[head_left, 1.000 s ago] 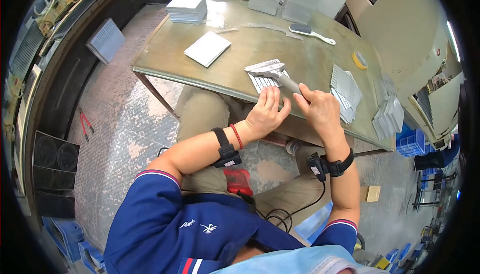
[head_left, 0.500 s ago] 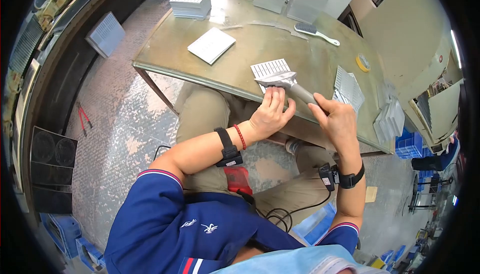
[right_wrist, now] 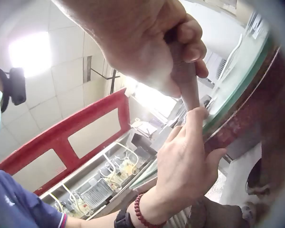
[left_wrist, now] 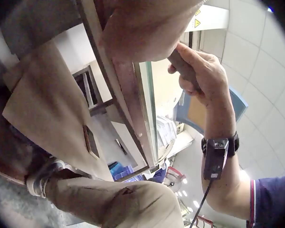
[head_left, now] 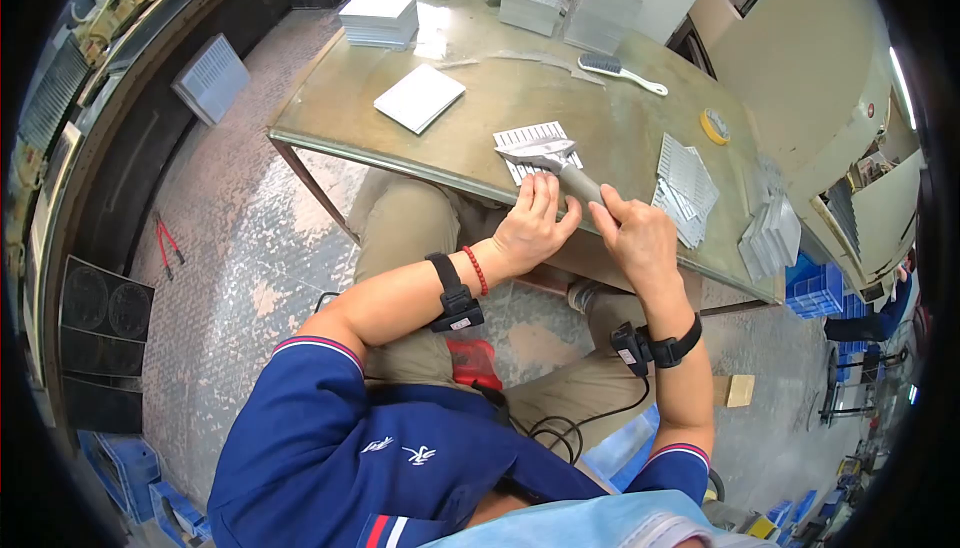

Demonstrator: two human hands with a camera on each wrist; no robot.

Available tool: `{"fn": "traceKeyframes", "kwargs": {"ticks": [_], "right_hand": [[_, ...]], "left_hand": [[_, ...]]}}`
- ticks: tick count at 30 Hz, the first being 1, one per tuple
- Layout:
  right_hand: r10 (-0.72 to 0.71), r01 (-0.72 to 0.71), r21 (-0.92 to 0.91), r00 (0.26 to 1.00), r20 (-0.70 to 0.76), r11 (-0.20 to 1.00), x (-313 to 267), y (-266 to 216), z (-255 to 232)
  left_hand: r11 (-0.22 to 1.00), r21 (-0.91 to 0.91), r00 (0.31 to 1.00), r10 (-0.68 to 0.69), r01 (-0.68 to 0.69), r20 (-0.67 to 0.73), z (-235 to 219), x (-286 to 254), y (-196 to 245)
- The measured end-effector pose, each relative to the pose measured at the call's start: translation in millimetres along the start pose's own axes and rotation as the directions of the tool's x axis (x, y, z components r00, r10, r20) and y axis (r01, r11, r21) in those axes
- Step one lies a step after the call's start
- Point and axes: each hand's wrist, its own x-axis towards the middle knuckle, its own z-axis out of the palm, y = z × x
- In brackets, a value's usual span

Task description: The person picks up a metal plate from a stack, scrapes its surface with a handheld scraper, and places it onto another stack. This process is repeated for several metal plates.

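In the head view a white slotted plate (head_left: 527, 134) lies near the table's front edge. My right hand (head_left: 641, 240) grips the grey handle of a scraper (head_left: 582, 186), its wide metal blade lying across the plate. The straight fingertips of my left hand (head_left: 535, 230) press at the plate's near edge, just below the blade. In the right wrist view my right fingers curl round the handle (right_wrist: 187, 85), and a left finger reaches up beside its lower end. The left wrist view shows the right hand (left_wrist: 206, 76) round the handle; the plate is hidden there.
A pale stack of plates (head_left: 420, 98) lies left on the table (head_left: 330, 113), with taller stacks (head_left: 378, 20) behind. A brush (head_left: 622, 74) and yellow tape roll (head_left: 714, 126) sit right of centre. Loose slotted plates (head_left: 684, 188) lie to my right. Red-handled cutters (head_left: 167, 245) are on the floor.
My right hand and the scraper went right and towards me, then came back left and away across the plate. My left fingers have stayed at the plate's near edge.
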Motion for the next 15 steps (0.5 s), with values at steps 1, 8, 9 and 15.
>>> {"fn": "traceKeyframes", "kwargs": {"ticks": [1,8,9,15], "right_hand": [[-0.004,0.004,0.002,1.000,-0.011,1.000,0.0,3.3,-2.1],[-0.026,0.027,-0.023,0.998,0.059,0.999,1.2,9.2,-10.2],[-0.027,0.027,0.000,0.999,0.033,1.000,1.3,8.9,-5.4],[-0.037,0.037,0.010,0.999,-0.003,0.999,-9.1,11.3,-7.5]], "left_hand": [[1.000,-0.007,1.000,0.014,-0.014,0.005,-0.3,-0.9,-1.4],[1.000,0.004,1.000,0.005,-0.004,-0.012,-3.1,-0.5,-1.1],[1.000,0.002,1.000,0.006,-0.006,-0.012,-4.4,-0.3,-1.4],[1.000,0.005,1.000,0.020,-0.020,-0.016,-2.5,-0.1,-1.3]]}}
